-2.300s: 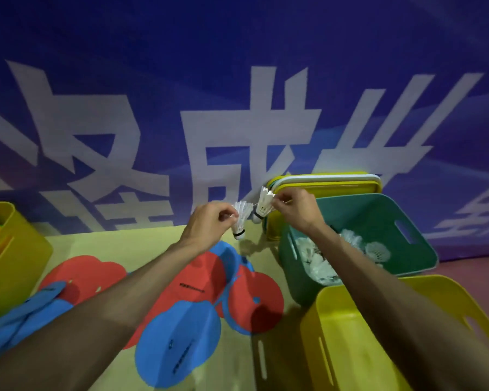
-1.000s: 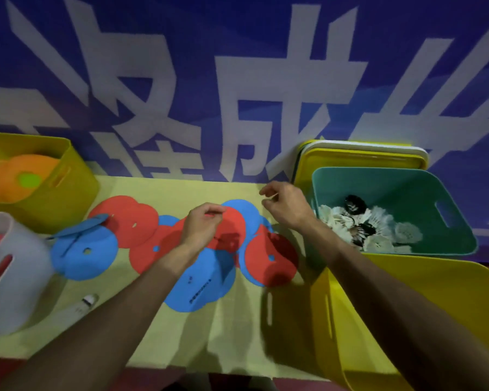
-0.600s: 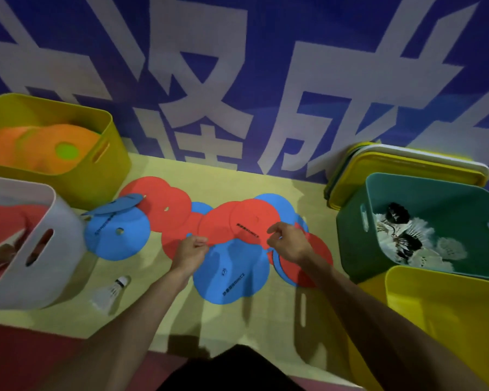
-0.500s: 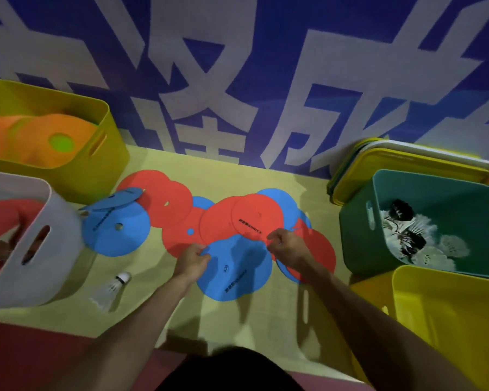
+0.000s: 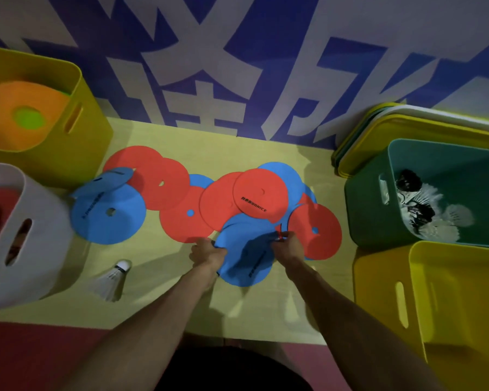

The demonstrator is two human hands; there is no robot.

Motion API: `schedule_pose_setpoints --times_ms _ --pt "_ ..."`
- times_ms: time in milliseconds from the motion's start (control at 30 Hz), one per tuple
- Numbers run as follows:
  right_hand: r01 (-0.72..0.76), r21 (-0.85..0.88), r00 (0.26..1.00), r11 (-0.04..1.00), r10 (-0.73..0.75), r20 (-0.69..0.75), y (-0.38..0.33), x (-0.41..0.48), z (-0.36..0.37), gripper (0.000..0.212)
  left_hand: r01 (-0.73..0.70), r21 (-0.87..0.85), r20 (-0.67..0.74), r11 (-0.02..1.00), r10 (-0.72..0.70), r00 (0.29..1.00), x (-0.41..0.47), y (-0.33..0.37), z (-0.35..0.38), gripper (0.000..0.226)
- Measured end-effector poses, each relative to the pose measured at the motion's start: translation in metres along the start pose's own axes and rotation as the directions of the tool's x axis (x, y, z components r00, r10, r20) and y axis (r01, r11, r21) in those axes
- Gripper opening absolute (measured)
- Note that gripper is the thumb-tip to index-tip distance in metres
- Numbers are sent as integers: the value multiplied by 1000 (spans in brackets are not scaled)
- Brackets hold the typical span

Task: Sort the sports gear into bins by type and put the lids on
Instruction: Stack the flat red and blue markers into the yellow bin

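Several flat red and blue round discs overlap in the middle of the pale yellow table (image 5: 294, 311). My left hand (image 5: 206, 253) grips the left edge of the nearest blue disc (image 5: 246, 266). My right hand (image 5: 290, 246) pinches the edge where that blue disc meets a red disc (image 5: 318, 231) with a centre hole. A red disc with black lettering (image 5: 260, 196) lies just behind. One white shuttlecock (image 5: 112, 279) lies on the table at the front left.
A green bin (image 5: 362, 204) at the right holds several shuttlecocks. Yellow and white lids (image 5: 378, 131) lean behind it. A yellow bin (image 5: 449, 300) stands at the front right. At the left stand a yellow bin (image 5: 76, 142) with orange discs and a white bin (image 5: 40, 235).
Both hands let the shuttlecocks go at the green bin, came down to the disc pile and took hold of the nearest blue disc's edges. The view tilted downward.
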State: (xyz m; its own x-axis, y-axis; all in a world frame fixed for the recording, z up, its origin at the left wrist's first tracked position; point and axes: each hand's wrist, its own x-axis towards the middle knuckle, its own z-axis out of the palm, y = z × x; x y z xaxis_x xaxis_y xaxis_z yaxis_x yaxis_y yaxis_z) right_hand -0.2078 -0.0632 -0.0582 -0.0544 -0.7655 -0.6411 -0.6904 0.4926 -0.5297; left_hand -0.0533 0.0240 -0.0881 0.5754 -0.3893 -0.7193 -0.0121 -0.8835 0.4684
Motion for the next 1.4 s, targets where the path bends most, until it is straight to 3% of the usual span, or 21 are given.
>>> schedule_pose_setpoints --times_ms 67,167,367,500,567,667,867,1200,1400 --pt "-18 21 1000 1000 17 23 0 1 5 38 -46 -53 3 998 46 999 -3 -2 -2 7" --pt "-16 -5 999 1000 16 49 3 3 9 32 -115 -137 26 984 120 992 -11 -1 -14 9" --pt "14 51 997 999 -17 73 -4 1 3 7 -218 -131 89 967 231 969 -5 -2 -52 15" --pt "67 110 991 992 -80 109 -28 -16 -10 16 -289 -171 92 942 308 947 -11 8 -75 10" --pt "137 102 986 985 -146 84 -35 -20 -14 14 -327 -203 70 923 347 935 -16 16 -84 13" --pt "267 -43 963 963 -265 43 -37 -17 -19 13 -367 -262 54 892 394 918 -23 27 -91 13" --pt "415 -215 902 884 -430 -28 -60 -47 -46 27 -430 -351 -7 831 457 889 -42 43 -90 18" --pt "537 -168 823 826 -557 -109 -82 -62 -130 24 -437 -558 -130 706 446 886 -90 85 -61 24" --pt "555 -42 800 831 -547 -245 -66 -65 -212 25 -442 -630 -2 638 567 823 -139 122 -28 18"
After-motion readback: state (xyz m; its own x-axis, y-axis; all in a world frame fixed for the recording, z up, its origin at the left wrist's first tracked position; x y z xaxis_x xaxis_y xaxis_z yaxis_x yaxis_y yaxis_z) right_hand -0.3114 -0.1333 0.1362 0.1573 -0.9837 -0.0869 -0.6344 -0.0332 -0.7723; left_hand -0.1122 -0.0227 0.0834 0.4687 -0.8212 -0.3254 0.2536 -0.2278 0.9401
